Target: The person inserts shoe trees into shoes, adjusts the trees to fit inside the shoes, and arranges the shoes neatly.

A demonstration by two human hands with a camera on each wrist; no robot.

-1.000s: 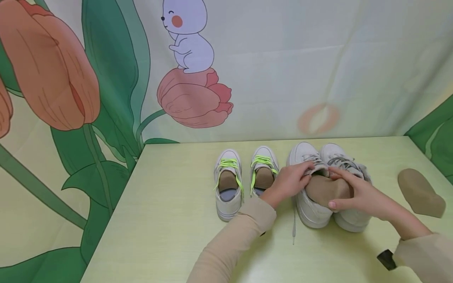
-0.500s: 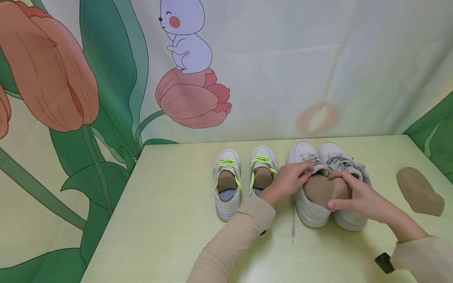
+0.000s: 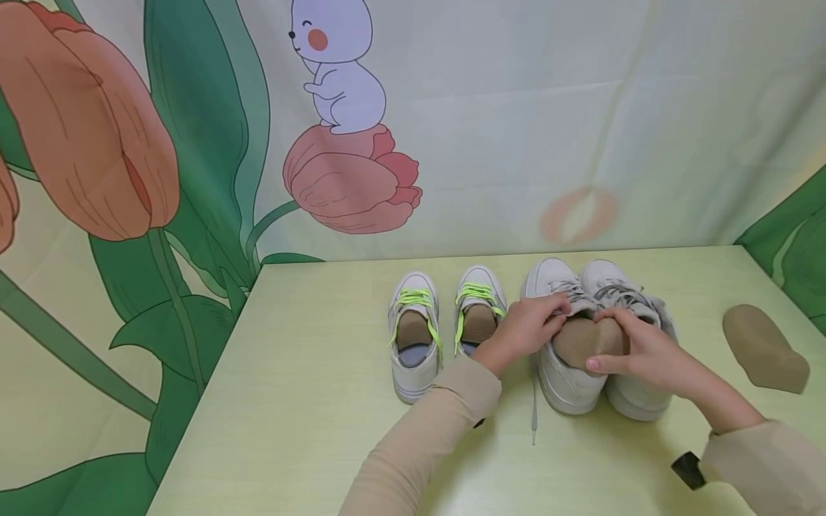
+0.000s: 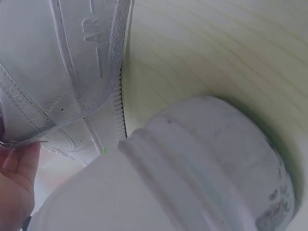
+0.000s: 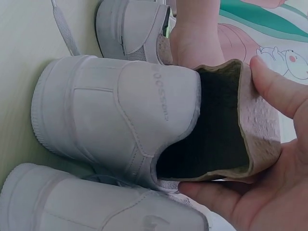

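Note:
In the head view, my right hand pinches the heel end of a brown moulded shoe insert between thumb and fingers. The insert's front part sits in the opening of the left large white sneaker. My left hand grips that sneaker's upper edge near the laces. Seen by the right wrist camera, the insert is hollow and dark inside, and it stands out above the sneaker's heel collar. How far its toe end reaches inside is hidden. The right large sneaker stands close beside, partly behind my right hand.
Two smaller white sneakers with neon laces, a left one and a right one, stand left of the large pair, each with a brown insert inside. Another brown insert lies at the table's right. A loose grey lace trails frontward.
My right hand has moved slightly left and forward, and the insert has shifted with it, further over the left large sneaker. The left hand stays in place.

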